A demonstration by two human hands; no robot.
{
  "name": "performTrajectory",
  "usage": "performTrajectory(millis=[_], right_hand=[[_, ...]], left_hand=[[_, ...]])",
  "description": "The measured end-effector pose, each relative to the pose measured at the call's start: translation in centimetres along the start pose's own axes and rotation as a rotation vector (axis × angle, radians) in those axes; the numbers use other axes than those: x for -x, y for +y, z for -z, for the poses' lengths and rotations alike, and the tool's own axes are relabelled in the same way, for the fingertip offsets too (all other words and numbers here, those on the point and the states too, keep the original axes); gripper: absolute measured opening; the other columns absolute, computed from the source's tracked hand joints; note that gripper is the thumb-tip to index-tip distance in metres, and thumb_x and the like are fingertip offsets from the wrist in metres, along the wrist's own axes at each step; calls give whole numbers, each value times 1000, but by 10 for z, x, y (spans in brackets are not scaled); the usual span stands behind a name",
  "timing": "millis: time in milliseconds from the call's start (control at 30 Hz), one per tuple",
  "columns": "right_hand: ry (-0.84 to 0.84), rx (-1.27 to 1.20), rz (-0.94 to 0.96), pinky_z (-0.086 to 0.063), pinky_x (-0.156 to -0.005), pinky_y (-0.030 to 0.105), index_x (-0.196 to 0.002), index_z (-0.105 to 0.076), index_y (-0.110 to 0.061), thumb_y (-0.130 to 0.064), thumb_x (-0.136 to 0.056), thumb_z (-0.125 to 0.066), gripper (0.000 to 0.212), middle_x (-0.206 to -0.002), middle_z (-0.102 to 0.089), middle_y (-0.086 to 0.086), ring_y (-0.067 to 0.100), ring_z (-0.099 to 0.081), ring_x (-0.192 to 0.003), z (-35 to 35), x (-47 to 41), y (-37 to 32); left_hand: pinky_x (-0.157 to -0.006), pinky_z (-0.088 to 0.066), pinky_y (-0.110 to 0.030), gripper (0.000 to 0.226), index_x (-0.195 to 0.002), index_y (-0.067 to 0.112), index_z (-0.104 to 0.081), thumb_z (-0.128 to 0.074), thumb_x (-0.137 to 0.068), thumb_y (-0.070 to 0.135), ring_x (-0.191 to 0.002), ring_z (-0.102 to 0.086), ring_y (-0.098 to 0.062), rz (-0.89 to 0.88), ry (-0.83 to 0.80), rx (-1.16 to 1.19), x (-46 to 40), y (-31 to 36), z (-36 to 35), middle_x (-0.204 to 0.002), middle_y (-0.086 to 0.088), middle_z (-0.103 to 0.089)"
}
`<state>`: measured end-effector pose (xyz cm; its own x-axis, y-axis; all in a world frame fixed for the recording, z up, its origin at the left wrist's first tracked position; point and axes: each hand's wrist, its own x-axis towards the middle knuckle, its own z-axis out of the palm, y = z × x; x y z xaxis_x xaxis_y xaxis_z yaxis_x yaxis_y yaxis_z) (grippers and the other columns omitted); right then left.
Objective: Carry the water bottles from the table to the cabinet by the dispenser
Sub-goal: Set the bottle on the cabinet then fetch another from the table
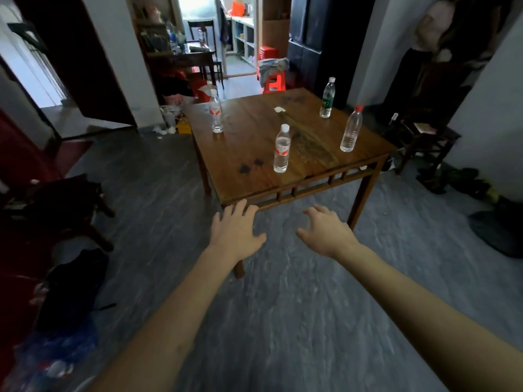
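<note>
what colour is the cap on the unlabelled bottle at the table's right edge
Red, seen in the head view on the unlabelled bottle.

Your room: grey floor, white walls, dim light.
You stand on a grey streaked floor [297,306] with a square wooden table [317,154] just ahead. Left of you sits a dark chair [65,205] heaped with black cloth; right stands a small wooden stool [424,134] against a white wall [489,114]. Beyond, a red plastic stool [273,80] sits near a doorway [240,32] bright with daylight.
</note>
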<state>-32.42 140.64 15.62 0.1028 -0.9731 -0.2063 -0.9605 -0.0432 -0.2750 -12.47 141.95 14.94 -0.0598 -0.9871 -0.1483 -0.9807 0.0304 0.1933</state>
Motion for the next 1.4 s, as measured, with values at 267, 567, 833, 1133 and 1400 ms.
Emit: performTrajectory(millis=[267, 567, 833, 1133, 1400], right_hand=[[-21, -25, -45, -35, -108, 53, -147, -37, -19, -49, -93, -52, 64, -159, -28, 7, 30, -32, -142, 20, -92, 49], [-49, -36, 40, -38, -109, 49, -141, -45, -20, -48, -92, -53, 56, -149, -40, 7, 30, -38, -137, 70, -219, 103], [-141, -44, 106, -37, -111, 50, -147, -37, -21, -50, -93, -51, 63, -159, -29, 8, 31, -34, -140, 75, -311, 124], [-150, -50, 134, -32, -114, 50, -153, -30, -22, -46, -95, -54, 68, -162, -24, 4, 26, -30, -145, 80, -418, 120], [-172, 7, 161, -34, -115, 48, -153, -30, -23, -45, -95, -54, 67, -162, -24, 5, 25, -29, -146, 91, -518, 112]], left_hand=[[-122, -23, -53, 73, -156, 29, -27, -57, -94, 54, -152, -23, -30, -20, -63, -23, -105, 26, -4, -169, -1, -16], [-120, -26, -51, 70, -155, 28, -28, -55, -95, 52, -152, -24, -31, 60, -54, -6, -234, 76, 10, -168, -2, -19], [-122, -23, -53, 78, -157, 31, -21, -61, -93, 52, -153, -21, -32, 193, -107, -53, -308, 73, 17, -170, -4, -13], [-123, -25, -54, 89, -158, 32, -22, -73, -87, 49, -155, -21, -31, 285, -116, -98, -398, 48, 35, -170, -4, -13], [-123, -25, -53, 100, -159, 32, -20, -81, -81, 39, -155, -19, -31, 285, -122, -45, -489, 22, 37, -171, -3, -11]])
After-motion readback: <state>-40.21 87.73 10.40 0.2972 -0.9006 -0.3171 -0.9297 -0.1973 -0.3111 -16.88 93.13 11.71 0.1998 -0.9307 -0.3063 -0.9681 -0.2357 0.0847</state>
